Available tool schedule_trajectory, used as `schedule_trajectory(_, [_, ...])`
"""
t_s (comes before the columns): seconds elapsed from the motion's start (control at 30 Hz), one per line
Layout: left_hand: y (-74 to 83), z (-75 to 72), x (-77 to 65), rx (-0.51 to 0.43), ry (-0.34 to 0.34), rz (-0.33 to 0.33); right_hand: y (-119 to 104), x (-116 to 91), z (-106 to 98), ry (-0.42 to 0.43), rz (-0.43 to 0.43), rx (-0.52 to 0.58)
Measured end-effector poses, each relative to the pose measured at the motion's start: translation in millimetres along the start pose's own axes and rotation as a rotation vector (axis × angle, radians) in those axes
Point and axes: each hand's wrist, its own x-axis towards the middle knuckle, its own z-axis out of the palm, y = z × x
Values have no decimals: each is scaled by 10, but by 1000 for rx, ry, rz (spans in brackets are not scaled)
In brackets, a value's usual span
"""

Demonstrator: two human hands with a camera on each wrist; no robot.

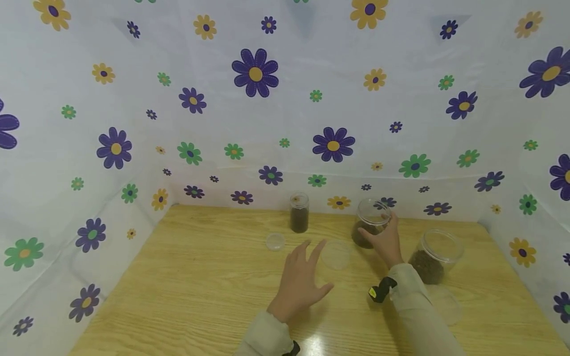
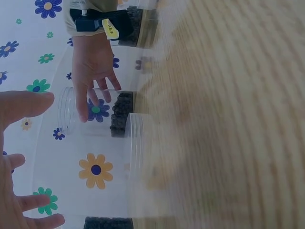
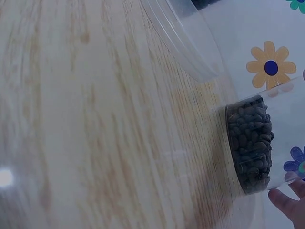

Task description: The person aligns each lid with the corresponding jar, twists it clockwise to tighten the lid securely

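In the head view my right hand holds the middle clear jar, thumb on its left side and fingers on the far right side. This jar has no lid on and is partly filled with dark beans, seen close in the right wrist view. My left hand hovers with fingers and thumb spread and holds nothing. Just beyond it lies a clear round lid on the table. The left wrist view shows the left thumb apart from the jar, with the right hand across it.
A narrow jar of dark contents stands at the back, with a small lid in front. A wide jar with dark brown contents stands right of my right wrist, its lid nearby. Flowered cloth surrounds the wooden table.
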Motion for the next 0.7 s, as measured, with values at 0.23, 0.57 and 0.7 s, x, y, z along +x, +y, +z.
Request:
schedule_trajectory(0.23, [37, 29, 101, 92, 34, 34, 27, 20, 8, 6, -16, -2])
schedule_trajectory(0.57, [82, 109, 243, 87, 8, 33, 41, 32, -1, -6, -9, -17])
schedule_trajectory(0.7, [97, 134, 295, 100, -1, 32, 39, 38, -4, -12, -6, -27])
